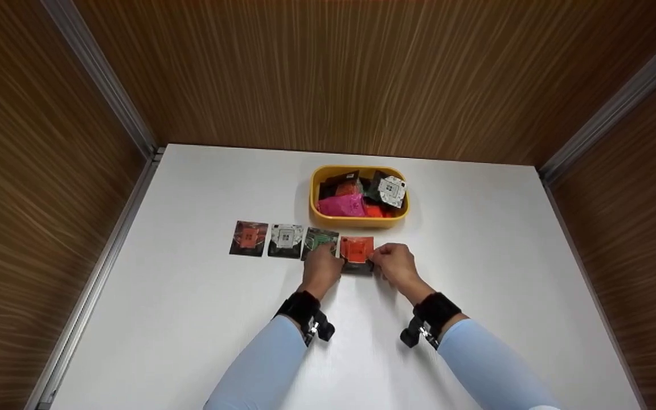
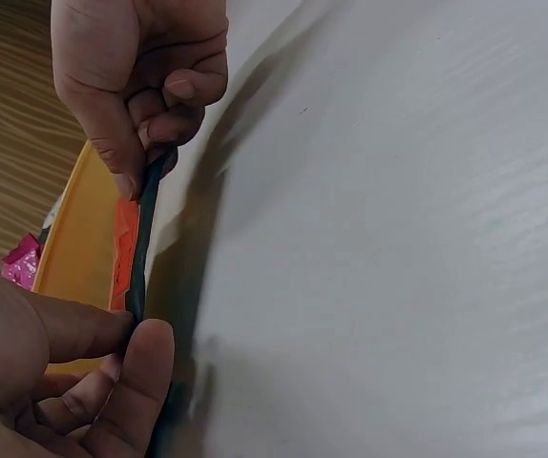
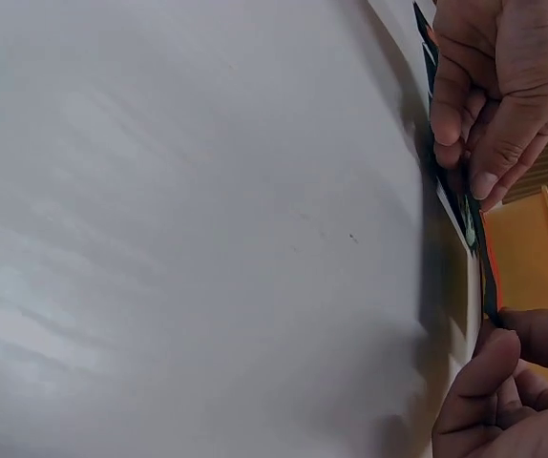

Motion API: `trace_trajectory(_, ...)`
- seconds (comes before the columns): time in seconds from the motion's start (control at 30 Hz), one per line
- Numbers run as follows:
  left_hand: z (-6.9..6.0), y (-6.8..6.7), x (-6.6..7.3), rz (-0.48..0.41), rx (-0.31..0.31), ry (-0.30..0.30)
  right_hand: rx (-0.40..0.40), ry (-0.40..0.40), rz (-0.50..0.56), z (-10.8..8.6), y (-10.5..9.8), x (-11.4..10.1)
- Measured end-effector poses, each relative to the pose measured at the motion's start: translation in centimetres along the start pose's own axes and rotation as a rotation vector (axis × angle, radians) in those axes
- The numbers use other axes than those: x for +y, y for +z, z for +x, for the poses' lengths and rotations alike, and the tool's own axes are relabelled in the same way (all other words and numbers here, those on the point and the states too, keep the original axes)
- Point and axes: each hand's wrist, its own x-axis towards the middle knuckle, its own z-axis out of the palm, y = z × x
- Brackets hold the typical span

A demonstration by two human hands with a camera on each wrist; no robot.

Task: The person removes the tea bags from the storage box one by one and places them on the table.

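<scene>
Both hands pinch an orange-and-black packet by its opposite side edges, at the right end of a row. The left hand grips its left edge, partly covering a green-and-black packet beside it. The right hand has the right edge between thumb and finger. In the left wrist view the orange packet is seen nearly edge-on between the left hand and the right hand. The right wrist view shows the left hand above and the right hand below.
A white-and-black packet and a red-and-black packet lie farther left in the row. Behind stands a yellow bin holding several packets, among them a pink one. Wood-grain panels enclose the white table.
</scene>
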Motion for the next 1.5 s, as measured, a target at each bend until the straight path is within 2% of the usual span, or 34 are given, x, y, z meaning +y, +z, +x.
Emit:
trace_trajectory(0.1,0.1,0.1,0.1,-0.022,0.008,-0.007,0.013,0.018,-0.029,0.2,0.1,-0.1)
trace_trajectory(0.33,0.1,0.0,0.3,0.007,0.030,0.059,0.009,0.057,-0.072,0.8,0.2,-0.3)
trace_trajectory(0.6,-0.3,0.1,0.5,0.053,0.031,0.116,0.033,0.028,-0.106,1.2,0.4,-0.2)
trace_trajectory(0.8,-0.2,0.1,0.5,0.075,0.022,0.124,0.061,0.011,-0.152,1.4,0.7,-0.3)
trace_trajectory(1.13,-0.4,-0.2,0.6,0.082,0.040,0.139,0.119,-0.070,-0.241,1.7,1.0,-0.3)
trace_trajectory(1.3,-0.4,-0.3,0.9,0.092,0.006,0.142,0.132,-0.081,-0.248,1.7,0.7,-0.2)
trace_trajectory(1.37,-0.4,-0.4,0.9,0.168,0.021,0.186,0.129,-0.078,-0.249,1.7,0.6,-0.2)
trace_trajectory(1.4,-0.4,-0.5,0.9,0.225,0.042,0.226,0.127,-0.075,-0.250,1.7,0.6,-0.2)
trace_trajectory(1.5,-0.2,-0.7,0.4,0.455,0.143,0.355,0.123,-0.069,-0.254,1.8,0.6,-0.1)
